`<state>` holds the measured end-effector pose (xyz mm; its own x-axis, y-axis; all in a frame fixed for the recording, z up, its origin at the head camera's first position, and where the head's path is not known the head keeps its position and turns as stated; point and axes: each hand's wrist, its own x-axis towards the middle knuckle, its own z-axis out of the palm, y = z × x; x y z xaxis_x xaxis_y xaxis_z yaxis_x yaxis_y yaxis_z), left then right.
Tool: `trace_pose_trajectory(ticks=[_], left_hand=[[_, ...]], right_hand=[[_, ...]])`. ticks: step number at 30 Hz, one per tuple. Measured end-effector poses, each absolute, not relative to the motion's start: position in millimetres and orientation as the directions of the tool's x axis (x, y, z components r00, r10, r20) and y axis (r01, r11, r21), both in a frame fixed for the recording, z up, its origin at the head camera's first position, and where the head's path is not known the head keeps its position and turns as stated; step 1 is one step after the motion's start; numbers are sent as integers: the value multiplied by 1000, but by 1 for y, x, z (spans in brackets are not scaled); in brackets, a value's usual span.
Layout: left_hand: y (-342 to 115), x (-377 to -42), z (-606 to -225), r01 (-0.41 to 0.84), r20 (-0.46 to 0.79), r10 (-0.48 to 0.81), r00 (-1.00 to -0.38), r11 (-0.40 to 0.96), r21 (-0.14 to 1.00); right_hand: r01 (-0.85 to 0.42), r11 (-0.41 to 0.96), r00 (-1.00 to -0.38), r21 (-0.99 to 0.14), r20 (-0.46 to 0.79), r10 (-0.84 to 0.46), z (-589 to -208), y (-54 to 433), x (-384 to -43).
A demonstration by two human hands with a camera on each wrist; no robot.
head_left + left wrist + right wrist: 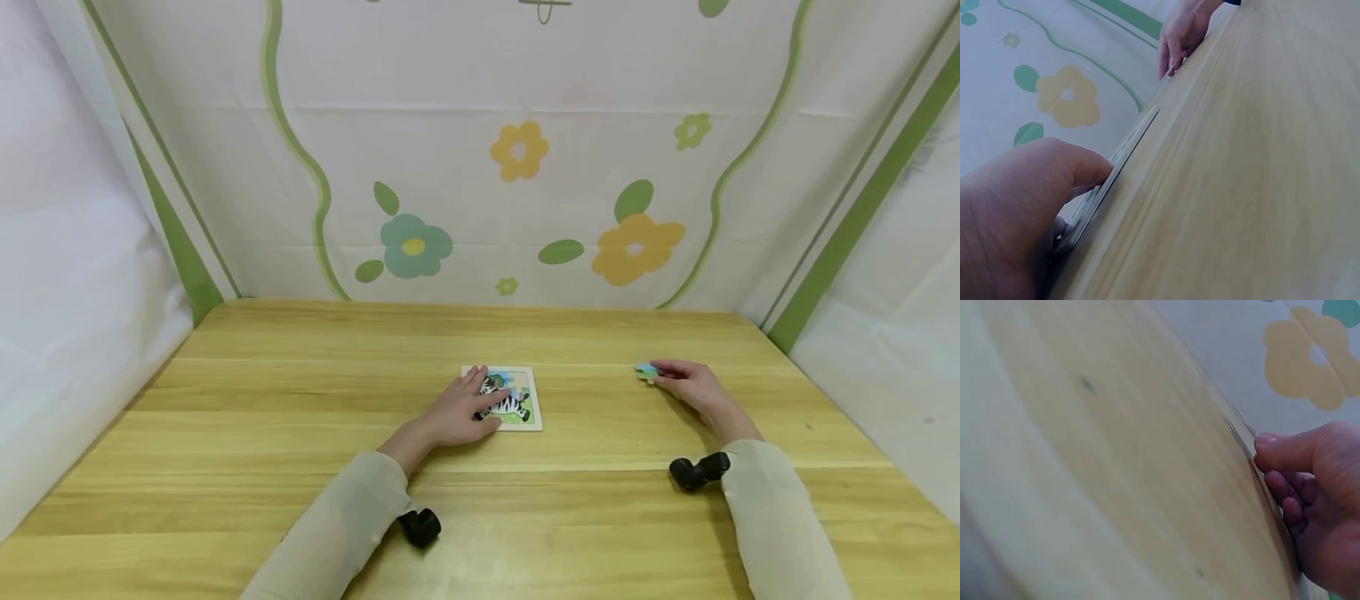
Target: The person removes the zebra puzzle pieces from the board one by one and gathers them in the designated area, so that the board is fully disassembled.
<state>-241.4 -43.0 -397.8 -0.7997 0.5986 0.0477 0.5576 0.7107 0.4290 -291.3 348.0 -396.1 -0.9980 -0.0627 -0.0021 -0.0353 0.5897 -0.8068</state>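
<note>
A square puzzle board (535, 417) with a white border and a zebra picture lies flat on the wooden table. My left hand (459, 412) rests on its left part with the fingers spread and covers some of the picture. Off to the right, my right hand (699, 390) pinches a blue and green jigsaw piece (645, 372) between thumb and fingers, close to the tabletop. In the left wrist view the board's edge (1129, 150) shows under my left thumb. The right wrist view shows the piece only as a thin edge by the fingertips.
The wooden table (300, 358) reaches back to a white curtain (450, 167) printed with flowers and leaves. White cloth with green bands hangs at both sides. A black wrist camera (420, 528) sits by the left sleeve, another black camera (699, 472) by the right sleeve.
</note>
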Motion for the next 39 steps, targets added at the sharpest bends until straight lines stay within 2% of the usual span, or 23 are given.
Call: trace_pose_trajectory(ticks=[20,30,39], left_hand=[[-43,-240,-395,568,64,603,-795,706,423],[-42,-240,-396,565,59,602,-796,704,430],[-43,-240,-395,545,72,584,-808,696,468]], right_hand=[[-86,630,-996,-772,42,-84,-398,345,-293],[11,530,-999,-848,-38,-39,-392,344,-292],[-9,506,-998,-863,-25,-59,-376,336,-289]])
